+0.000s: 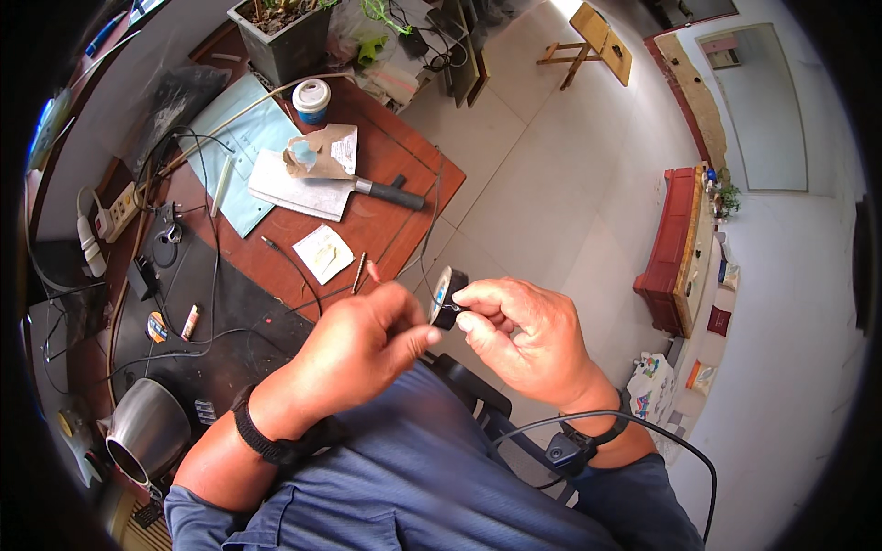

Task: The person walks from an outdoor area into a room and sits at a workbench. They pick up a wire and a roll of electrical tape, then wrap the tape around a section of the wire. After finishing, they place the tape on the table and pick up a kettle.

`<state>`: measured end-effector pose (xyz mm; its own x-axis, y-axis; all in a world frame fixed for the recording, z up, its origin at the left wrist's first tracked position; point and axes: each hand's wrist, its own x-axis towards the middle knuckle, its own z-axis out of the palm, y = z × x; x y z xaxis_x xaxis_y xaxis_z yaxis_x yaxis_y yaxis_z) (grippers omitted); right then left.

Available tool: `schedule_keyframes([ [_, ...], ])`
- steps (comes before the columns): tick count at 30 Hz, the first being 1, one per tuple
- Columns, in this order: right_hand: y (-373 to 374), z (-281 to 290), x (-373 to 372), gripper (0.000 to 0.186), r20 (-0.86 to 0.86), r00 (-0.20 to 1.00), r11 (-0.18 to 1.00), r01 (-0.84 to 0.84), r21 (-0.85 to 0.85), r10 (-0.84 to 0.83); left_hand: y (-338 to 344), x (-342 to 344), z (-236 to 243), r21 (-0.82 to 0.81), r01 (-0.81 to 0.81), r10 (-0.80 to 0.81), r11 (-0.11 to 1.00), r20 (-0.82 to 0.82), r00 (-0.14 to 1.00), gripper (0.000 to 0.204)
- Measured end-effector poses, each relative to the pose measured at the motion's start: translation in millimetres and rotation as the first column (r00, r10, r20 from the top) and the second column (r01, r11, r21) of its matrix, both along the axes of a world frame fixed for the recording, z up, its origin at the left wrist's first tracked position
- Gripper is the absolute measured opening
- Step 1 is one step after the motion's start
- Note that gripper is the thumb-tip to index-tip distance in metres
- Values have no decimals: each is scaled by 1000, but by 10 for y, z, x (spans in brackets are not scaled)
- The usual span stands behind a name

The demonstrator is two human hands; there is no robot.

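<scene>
My right hand point(524, 335) pinches a small black roll of tape point(447, 296) by its edge, held upright above my lap. My left hand point(363, 344) is closed just left of the roll, its fingertips pinching a thin wire or the tape's loose end right beside it; which of the two I cannot tell. Thin dark wires point(418, 243) run up from my hands to the brown desk point(367, 230). Both wrists wear black bands, the right one with a cable.
On the desk lie a cleaver point(312, 188), a white paper packet point(323, 253), a lidded cup point(311, 99), a planter box point(285, 41) and a power strip point(124, 209). A metal kettle point(147, 427) stands at lower left. A folding wooden stool point(593, 41) and a red bench point(675, 248) stand on the tiled floor.
</scene>
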<state>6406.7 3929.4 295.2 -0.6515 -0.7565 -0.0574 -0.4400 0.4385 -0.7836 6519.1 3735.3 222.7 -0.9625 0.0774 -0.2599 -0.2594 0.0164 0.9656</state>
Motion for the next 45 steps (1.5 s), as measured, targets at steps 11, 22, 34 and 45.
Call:
schedule_keyframes([
  [11,-41,54,-24,22,593,767,966,242,86,-245,114,-88,-276,655,-137,111,743,81,990,78],
  [22,-72,30,-67,22,638,744,979,181,95,-199,23,-73,-185,624,-200,110,756,179,978,70],
  [34,-108,-30,-124,13,-287,944,981,-127,144,165,0,-7,-159,69,-236,244,969,-172,954,67],
  [45,-118,-206,-69,5,-268,961,996,-43,84,64,-46,49,-21,118,-113,114,987,1,994,65],
])
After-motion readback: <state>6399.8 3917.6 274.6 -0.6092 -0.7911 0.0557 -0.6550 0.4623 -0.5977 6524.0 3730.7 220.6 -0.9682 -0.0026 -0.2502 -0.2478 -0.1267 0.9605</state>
